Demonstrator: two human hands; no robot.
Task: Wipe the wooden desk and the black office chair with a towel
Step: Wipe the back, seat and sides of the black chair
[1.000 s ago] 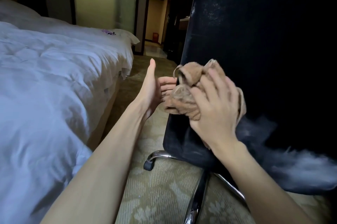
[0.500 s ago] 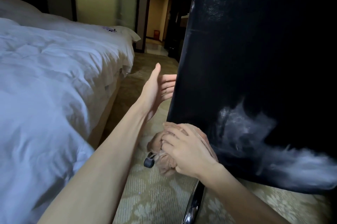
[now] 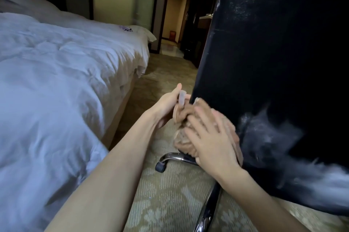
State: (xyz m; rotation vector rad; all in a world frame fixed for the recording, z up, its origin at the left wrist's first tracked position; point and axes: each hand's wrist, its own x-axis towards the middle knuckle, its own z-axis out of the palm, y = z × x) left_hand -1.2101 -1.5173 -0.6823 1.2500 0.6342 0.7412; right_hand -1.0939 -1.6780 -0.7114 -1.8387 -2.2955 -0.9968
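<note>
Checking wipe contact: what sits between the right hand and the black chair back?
The brown towel, which the right hand presses against the chair back, as the head view shows.

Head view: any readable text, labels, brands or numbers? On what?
No readable text anywhere.
black office chair: no label or brand shows, only pale smears.
towel: plain, no tag visible.
purple item on the bed: too small to tell.
</note>
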